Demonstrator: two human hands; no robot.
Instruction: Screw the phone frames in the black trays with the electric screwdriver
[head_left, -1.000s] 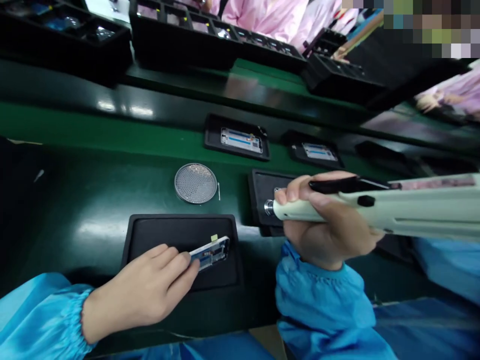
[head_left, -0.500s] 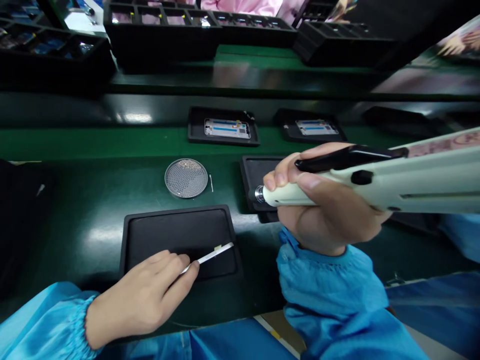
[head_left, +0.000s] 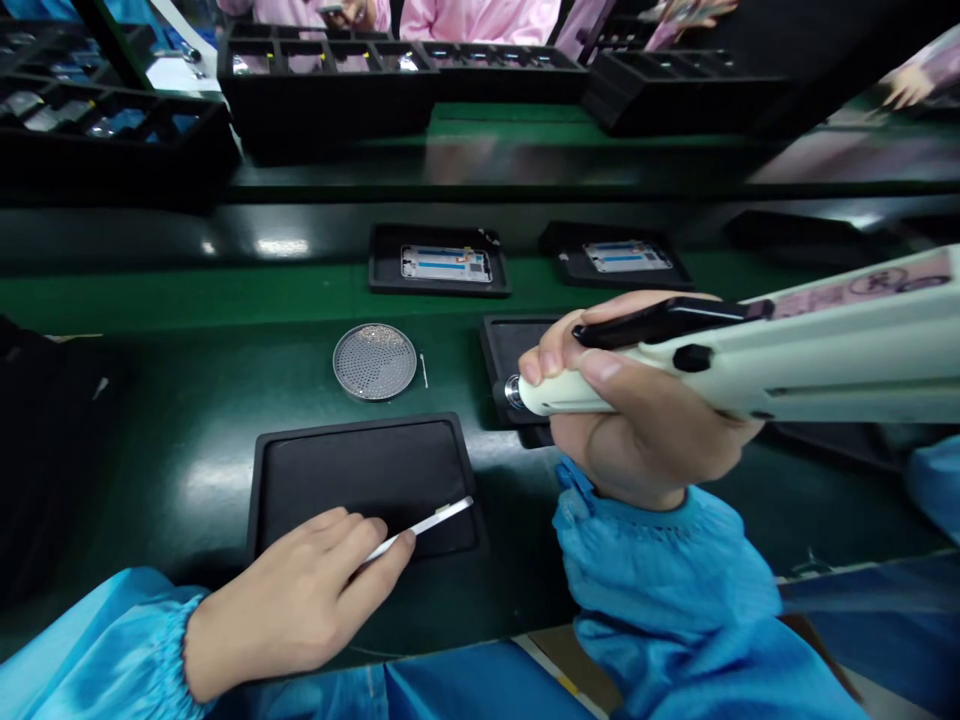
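Observation:
My left hand (head_left: 300, 590) pinches a thin white phone part (head_left: 431, 520), seen nearly edge-on and tilted over the black tray (head_left: 360, 470) at front centre. Most of its face is hidden from me, and a small yellowish tab shows on its upper edge. Wrapped in the fingers of my right hand (head_left: 645, 410) is a pale green electric screwdriver (head_left: 825, 360) with a black lever. Its metal tip points left, above a second black tray (head_left: 517, 345). Between the trays and the back of the bench lies a round perforated screw dish (head_left: 374, 362), with small screws toward its far side.
A white cotton swab (head_left: 424, 371) lies beside the dish. Farther back, two black trays hold phone frames (head_left: 446, 264) (head_left: 628, 256). Black divided bins (head_left: 322, 90) line the raised shelf, with people in pink beyond. Dark material (head_left: 45, 450) stands at far left.
My left hand and the phone part have shifted slightly right and down. The screwdriver has moved a little to the left in view. Both grips are the same.

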